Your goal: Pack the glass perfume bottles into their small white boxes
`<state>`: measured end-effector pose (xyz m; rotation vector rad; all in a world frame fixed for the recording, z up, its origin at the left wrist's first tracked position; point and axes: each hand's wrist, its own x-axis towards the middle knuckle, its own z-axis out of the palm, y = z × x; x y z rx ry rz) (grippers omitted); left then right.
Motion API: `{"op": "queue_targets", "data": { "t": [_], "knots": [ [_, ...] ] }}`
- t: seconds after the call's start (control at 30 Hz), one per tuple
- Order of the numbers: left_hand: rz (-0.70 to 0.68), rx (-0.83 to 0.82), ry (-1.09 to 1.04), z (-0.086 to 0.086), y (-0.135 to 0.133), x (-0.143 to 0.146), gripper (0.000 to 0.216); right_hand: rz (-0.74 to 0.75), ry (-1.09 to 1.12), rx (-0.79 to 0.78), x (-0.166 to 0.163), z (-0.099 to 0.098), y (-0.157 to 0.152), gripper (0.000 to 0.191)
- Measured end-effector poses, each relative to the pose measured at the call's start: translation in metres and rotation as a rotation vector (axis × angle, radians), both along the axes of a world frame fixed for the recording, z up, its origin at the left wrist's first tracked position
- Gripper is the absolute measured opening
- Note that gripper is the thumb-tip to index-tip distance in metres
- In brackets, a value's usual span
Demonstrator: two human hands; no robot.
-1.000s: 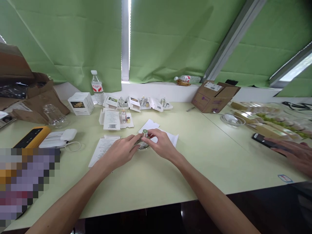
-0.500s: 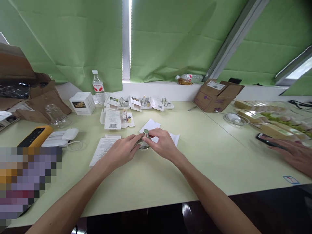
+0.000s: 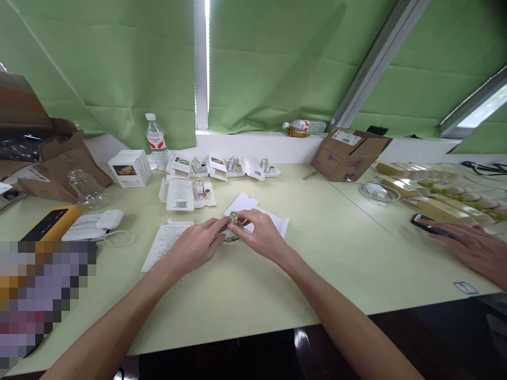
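Between my two hands a glass perfume bottle stands on the table, topped by a shiny silver cap. My left hand is closed around the bottle's left side. From the right, my right hand pinches the cap with thumb and fingers. Parts of the bottle are hidden behind the fingers. Just behind lies an unfolded white carton. Left of my left hand is a flattened printed box. Farther back, an opened box holds a small bottle and a gold cap.
Several opened perfume boxes line the back edge beside a white box and a water bottle. A cardboard box stands back right. Another person's hand holds a phone at right. A yellow device lies left.
The whole view has shifted slightly, so everything sits a little farther left. My hands keep nearly the same hold on the bottle and cap.
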<state>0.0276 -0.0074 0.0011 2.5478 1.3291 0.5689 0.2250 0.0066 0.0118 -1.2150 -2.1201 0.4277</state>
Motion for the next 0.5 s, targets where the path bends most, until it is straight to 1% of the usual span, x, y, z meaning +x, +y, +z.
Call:
{"op": "queue_targets", "data": {
  "t": [0.2, 0.37, 0.5],
  "knots": [
    [0.003, 0.011, 0.012, -0.0015, 0.0008, -0.0003, 0.036, 0.001, -0.006, 0.003, 0.0007, -0.0013, -0.0003, 0.017],
    [-0.003, 0.012, 0.032, -0.0004, 0.0005, -0.0005, 0.037, 0.0, 0.048, -0.045, 0.0009, -0.0006, -0.0001, 0.031],
    [0.006, 0.018, 0.054, -0.0022, 0.0015, -0.0013, 0.038, 0.011, 0.141, -0.11, 0.0004, 0.0007, 0.0006, 0.039]
  ]
}}
